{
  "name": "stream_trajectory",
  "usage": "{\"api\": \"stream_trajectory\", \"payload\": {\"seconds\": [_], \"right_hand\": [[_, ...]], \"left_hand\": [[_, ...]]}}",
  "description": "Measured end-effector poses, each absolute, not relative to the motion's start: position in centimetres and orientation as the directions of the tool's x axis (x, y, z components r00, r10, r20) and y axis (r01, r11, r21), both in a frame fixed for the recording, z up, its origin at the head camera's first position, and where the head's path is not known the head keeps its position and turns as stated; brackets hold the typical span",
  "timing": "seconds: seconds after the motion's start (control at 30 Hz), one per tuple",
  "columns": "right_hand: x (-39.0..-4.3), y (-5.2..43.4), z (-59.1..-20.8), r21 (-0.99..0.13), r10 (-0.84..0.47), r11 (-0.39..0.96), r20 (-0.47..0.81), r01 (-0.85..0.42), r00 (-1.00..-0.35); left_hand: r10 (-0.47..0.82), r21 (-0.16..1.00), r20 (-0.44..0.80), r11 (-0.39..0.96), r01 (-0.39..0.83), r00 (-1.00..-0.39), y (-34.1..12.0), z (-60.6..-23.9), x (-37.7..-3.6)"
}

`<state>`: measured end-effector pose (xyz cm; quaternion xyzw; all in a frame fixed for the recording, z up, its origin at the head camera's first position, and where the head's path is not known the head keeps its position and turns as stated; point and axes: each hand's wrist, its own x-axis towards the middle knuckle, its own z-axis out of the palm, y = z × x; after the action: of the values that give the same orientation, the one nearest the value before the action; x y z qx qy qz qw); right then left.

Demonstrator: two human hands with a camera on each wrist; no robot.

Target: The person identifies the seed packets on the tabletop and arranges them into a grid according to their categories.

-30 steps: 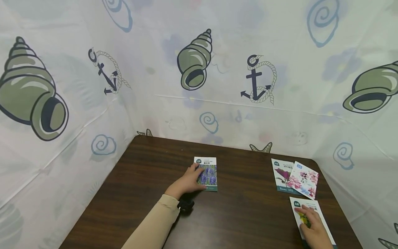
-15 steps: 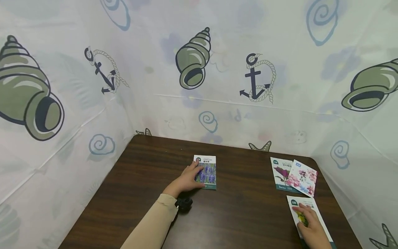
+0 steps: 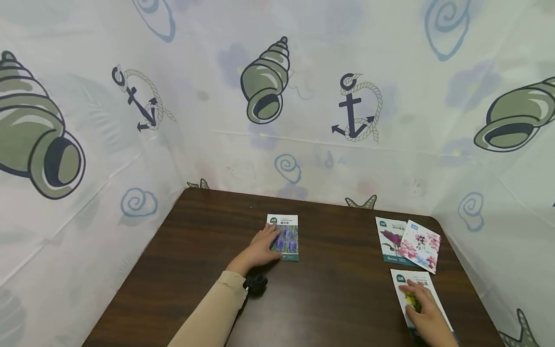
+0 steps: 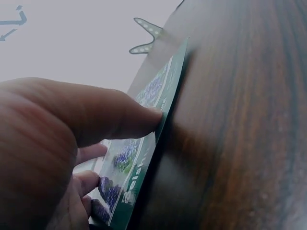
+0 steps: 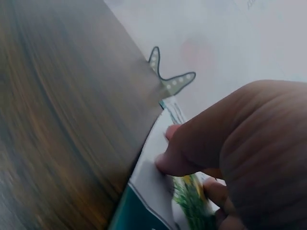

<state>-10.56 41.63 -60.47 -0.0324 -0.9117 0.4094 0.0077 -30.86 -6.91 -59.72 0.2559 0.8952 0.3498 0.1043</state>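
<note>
My left hand lay flat, fingers on the purple-flower seed packet mid-tabletop; my right hand pressed the yellow-flower packet near the right edge. Neither was lifted yet; two more packets lay untouched beyond

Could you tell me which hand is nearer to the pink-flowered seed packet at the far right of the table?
Right. The right hand rests on the yellow-flowered packet just in front of the pink-flowered packet; the left hand is far off, on the purple-flowered packet mid-table.
</note>
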Motion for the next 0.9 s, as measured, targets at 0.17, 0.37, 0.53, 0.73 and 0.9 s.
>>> {"api": "stream_trajectory", "payload": {"seconds": [0.17, 0.37, 0.53, 0.73, 0.9], "right_hand": [[-10.7, 40.2, -60.1, -0.722, 0.048, 0.689, -0.032, 0.056, -0.998], [-11.8, 37.5, -59.3, -0.678, 0.046, 0.731, -0.055, 0.071, -0.997], [-12.3, 35.4, -59.3, -0.668, 0.007, 0.743, -0.051, 0.039, -0.999], [-12.6, 34.2, -59.6, -0.687, 0.007, 0.724, -0.089, 0.066, -0.996], [-12.5, 34.1, -59.9, -0.697, 0.02, 0.712, -0.096, 0.082, -0.995]], "left_hand": [[0.521, 0.659, -0.004, 0.643, 0.39, -0.853, -6.7, -60.3, -31.1], [0.509, 0.634, -0.001, 0.666, 0.394, -0.861, -6.4, -60.3, -31.8], [0.51, 0.644, 0.003, 0.657, 0.392, -0.86, -6.2, -60.0, -31.6], [0.491, 0.631, -0.005, 0.678, 0.378, -0.871, -6.2, -60.8, -31.8], [0.488, 0.635, -0.012, 0.678, 0.371, -0.873, -6.3, -61.5, -31.8]]}}
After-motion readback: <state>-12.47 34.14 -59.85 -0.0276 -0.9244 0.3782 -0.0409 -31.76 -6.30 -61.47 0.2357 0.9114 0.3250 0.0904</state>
